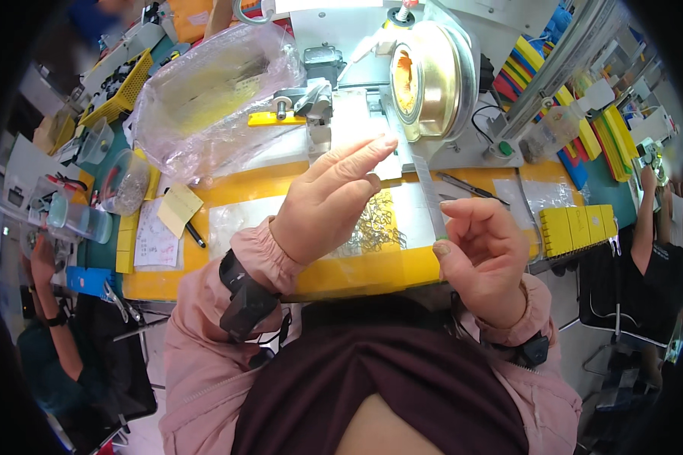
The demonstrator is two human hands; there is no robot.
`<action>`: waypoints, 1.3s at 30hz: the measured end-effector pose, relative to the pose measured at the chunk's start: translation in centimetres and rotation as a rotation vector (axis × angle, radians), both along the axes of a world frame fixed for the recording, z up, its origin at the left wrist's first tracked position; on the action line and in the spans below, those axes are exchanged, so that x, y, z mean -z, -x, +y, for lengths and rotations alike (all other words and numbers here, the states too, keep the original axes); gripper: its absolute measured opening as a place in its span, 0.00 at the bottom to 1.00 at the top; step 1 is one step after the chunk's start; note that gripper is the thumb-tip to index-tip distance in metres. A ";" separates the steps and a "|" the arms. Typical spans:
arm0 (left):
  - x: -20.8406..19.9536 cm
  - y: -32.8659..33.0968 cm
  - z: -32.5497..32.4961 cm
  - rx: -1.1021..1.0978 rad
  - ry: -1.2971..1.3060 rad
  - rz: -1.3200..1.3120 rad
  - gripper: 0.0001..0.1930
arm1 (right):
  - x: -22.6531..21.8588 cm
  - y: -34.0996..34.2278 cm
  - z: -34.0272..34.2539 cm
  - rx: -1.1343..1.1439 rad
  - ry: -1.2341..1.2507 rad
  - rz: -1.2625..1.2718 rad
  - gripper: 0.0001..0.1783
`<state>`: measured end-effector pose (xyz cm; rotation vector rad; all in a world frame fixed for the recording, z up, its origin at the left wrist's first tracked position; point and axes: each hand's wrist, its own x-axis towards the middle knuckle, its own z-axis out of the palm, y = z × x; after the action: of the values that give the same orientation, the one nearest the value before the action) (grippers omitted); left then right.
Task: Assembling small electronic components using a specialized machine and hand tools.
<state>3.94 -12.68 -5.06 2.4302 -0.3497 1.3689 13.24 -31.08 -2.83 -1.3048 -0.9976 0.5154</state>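
Observation:
My left hand [328, 199] reaches toward the small bench machine [353, 114], fingers stretched out close together and the thumb a little apart. Nothing shows in it. To its right my right hand [487, 258] has curled fingers, thumb and fingertips meeting the lower end of a thin pale strip [430, 197]. That strip slants up toward the machine, its lower end greenish at the thumb. Below and between the hands, a heap of small bent metal pieces [376, 226] lies on the yellow mat [341, 277]. Just behind the strip stands a large gold-coloured reel [440, 80].
A big clear plastic bag [220, 95] fills the back left. Tweezers [474, 188] lie beyond my right hand. A yellow block row [578, 231] stands at right; a pen [195, 233] and notes [178, 211] lie left. Co-workers' arms [645, 220] show on both sides.

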 end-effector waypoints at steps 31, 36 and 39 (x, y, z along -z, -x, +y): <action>-0.1 0.7 0.0 -0.144 -0.126 0.023 0.08 | 1.5 0.6 4.0 0.088 -0.012 -0.140 0.14; -0.1 0.7 0.0 -0.161 -0.142 0.022 0.07 | 1.5 0.6 4.2 0.007 -0.013 -0.150 0.16; -0.2 0.6 -0.1 -0.166 -0.155 0.025 0.06 | 1.3 0.6 4.7 0.043 0.012 -0.186 0.16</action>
<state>3.30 -12.79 -4.90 2.6526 -0.2610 1.4254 12.64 -26.42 -4.09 -1.4002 -1.1181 0.3727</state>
